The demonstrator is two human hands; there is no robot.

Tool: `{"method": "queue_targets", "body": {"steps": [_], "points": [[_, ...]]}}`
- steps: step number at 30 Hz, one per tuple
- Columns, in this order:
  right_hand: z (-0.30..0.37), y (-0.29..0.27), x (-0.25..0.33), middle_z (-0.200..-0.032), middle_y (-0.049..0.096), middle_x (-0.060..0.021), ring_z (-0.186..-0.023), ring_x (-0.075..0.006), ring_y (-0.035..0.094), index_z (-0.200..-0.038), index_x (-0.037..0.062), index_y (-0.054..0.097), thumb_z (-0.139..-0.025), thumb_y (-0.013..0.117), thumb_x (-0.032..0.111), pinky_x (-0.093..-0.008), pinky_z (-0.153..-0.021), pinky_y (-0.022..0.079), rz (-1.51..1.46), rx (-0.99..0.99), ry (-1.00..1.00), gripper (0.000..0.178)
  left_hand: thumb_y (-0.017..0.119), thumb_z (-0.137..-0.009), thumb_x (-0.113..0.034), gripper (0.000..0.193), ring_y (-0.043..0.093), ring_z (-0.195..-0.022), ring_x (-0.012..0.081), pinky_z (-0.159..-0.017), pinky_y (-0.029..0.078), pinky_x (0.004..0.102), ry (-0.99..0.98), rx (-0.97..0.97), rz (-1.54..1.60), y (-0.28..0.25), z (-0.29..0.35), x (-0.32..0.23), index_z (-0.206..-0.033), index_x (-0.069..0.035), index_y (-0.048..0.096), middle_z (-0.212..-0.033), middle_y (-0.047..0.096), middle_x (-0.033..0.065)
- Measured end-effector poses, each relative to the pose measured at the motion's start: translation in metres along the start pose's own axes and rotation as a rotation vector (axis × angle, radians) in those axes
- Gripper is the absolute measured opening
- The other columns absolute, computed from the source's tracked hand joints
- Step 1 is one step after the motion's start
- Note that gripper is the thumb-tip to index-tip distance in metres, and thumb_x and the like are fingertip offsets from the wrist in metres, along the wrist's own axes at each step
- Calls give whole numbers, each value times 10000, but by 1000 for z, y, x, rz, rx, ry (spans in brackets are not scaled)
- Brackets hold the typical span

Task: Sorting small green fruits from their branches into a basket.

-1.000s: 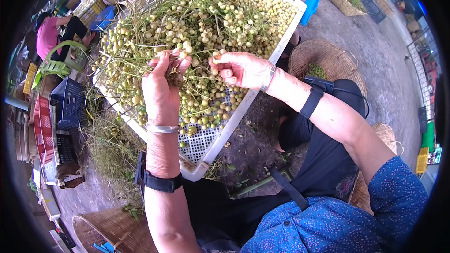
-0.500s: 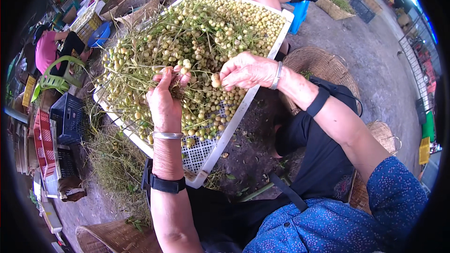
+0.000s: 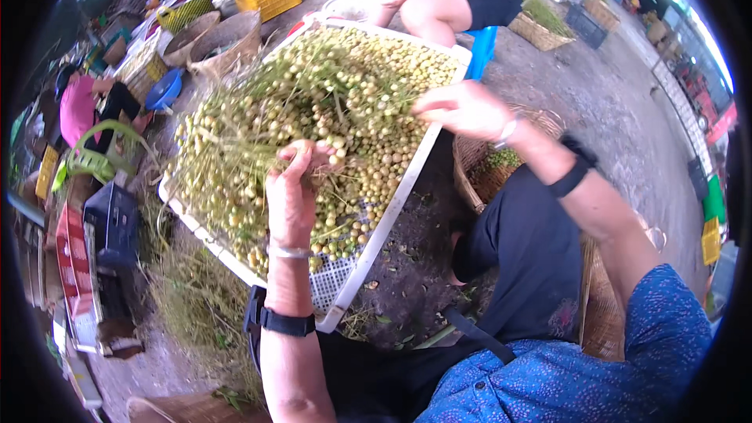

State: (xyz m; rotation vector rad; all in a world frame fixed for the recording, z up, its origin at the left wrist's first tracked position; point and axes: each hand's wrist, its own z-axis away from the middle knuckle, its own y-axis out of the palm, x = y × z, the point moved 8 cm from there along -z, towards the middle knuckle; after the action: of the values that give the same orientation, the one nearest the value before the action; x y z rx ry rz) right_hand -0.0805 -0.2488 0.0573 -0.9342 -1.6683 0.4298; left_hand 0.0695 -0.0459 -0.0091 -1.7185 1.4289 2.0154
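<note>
A white plastic tray (image 3: 381,223) with a mesh bottom is heaped with small round yellow-green fruits (image 3: 419,55) and leafless green stems. Over its near part, my left hand (image 3: 298,176) is closed, thumb against fingers, on a fruit stem (image 3: 319,176). A pale fruit (image 3: 337,149) shows at those fingertips. My right hand (image 3: 470,110) hovers above the tray's right rim, fingers pointing left toward the heap. Motion smears these fingers, so whether they hold anything cannot be made out.
A wicker basket (image 3: 472,180) with green fruits inside stands right of the tray. Cut stems (image 3: 196,298) lie on the ground at left. Beyond the tray sits a person (image 3: 439,8) on a blue stool (image 3: 481,51). Another person (image 3: 77,110) works at far left near crates.
My right hand has moved up and right, away from my left hand, where it was pinching a fruit. My left hand has shifted slightly right and down. The view has tilted, showing the basket's inside.
</note>
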Motion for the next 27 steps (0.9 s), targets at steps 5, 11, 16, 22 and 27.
{"method": "queue_targets", "body": {"steps": [5,11,16,22,27], "points": [[-50,113,80,-917,613,-117,-881,-281,575,-954,67,626,-819,562,233,-377,-775,482,76,59,-177,224,561,-879,-70,88,598,-799,136,-731,461,272,-39,-179,-38,-22,11,1,-943,-16,588,-882,647,80],[-54,129,70,-674,580,-117,-661,-262,591,-746,36,583,-772,624,120,-384,-594,477,211,-72,-89,97,596,-862,-126,117,597,-779,150,-719,449,268,-57,-135,-68,-15,13,-1,-922,-26,587,-860,646,77],[-50,126,62,-687,594,-117,-685,-254,603,-761,35,597,-770,633,133,-379,-597,485,327,35,55,105,607,-856,-150,127,600,-749,146,-699,458,277,25,-141,-185,-4,13,-3,-909,-39,577,-824,641,69],[-42,86,47,-585,551,-142,-597,-313,594,-691,24,536,-811,575,159,-390,-555,471,170,56,176,185,580,-870,-165,131,604,-711,152,-693,462,274,22,-161,-255,1,18,-14,-906,-40,564,-795,642,79],[30,-10,-32,-691,600,-130,-706,-289,616,-796,78,602,-765,572,164,-416,-610,476,510,118,223,96,545,-848,-86,85,599,-704,164,-702,464,281,-18,-105,-411,13,23,-13,-828,-8,574,-789,642,101]]}}
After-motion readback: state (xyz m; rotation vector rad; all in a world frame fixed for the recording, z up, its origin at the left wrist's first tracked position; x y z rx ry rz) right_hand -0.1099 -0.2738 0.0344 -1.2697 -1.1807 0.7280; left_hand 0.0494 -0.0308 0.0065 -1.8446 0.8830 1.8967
